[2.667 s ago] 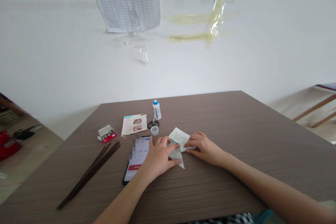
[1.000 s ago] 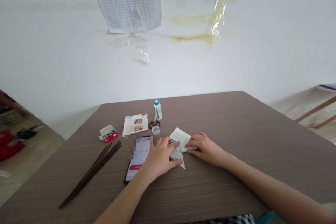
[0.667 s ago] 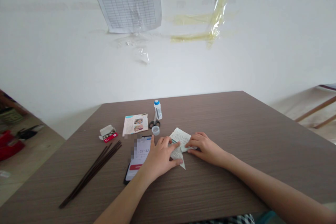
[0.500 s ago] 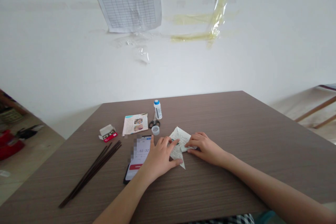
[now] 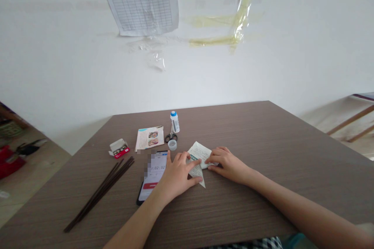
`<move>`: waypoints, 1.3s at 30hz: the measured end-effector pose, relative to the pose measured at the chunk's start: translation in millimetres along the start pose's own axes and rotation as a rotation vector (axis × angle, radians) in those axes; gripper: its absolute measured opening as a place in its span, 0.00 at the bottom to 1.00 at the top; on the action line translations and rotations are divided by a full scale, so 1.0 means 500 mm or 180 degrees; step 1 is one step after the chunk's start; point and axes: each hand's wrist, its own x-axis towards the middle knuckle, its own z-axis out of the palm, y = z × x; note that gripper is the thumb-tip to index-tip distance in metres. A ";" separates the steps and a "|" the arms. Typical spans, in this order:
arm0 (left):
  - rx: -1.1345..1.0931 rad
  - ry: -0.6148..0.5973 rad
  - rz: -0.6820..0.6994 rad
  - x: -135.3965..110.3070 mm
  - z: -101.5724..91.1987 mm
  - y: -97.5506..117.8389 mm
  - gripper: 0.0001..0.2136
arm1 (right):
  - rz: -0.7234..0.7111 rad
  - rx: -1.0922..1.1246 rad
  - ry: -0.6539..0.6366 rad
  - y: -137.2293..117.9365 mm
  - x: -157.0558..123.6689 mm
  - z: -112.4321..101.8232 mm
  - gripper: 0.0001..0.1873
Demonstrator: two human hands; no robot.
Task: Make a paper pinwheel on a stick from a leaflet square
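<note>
A sheet of printed paper point(image 5: 200, 150), folded with pointed corners, lies on the table between my hands. My left hand point(image 5: 179, 173) rests on its left part with the fingers spread and the thumb near the lower point. Green print shows beside the left fingertips. On the right, my right hand point(image 5: 226, 163) pinches a folded edge of the paper between thumb and fingers. The fingers cover part of that edge. Just left of my left hand lies a phone point(image 5: 152, 177) showing a timer, partly under the wrist.
Behind the hands stand a glue bottle point(image 5: 174, 122), scissors point(image 5: 171, 137) and a small clear cup point(image 5: 172, 145). Farther left are a printed booklet point(image 5: 143, 139), an opened small box point(image 5: 119, 148) and several dark sticks point(image 5: 101, 194). A wall point(image 5: 219, 81) borders the table point(image 5: 263, 136) behind.
The pinched fold of the paper has turned flatter under my right fingers, and more green print shows. Both hands stay nearly in place; the view has shifted slightly.
</note>
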 end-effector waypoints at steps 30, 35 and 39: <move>-0.0108 -0.0032 0.0047 0.006 0.003 -0.008 0.28 | -0.0035 -0.0017 0.0002 -0.003 -0.001 -0.003 0.14; -0.0070 -0.0141 0.0010 0.008 -0.008 -0.001 0.29 | -0.0069 -0.0037 -0.0011 0.000 -0.001 -0.002 0.14; -0.0064 -0.0118 0.0004 0.009 -0.010 0.001 0.29 | -0.0089 -0.0026 -0.0019 0.002 0.001 -0.003 0.14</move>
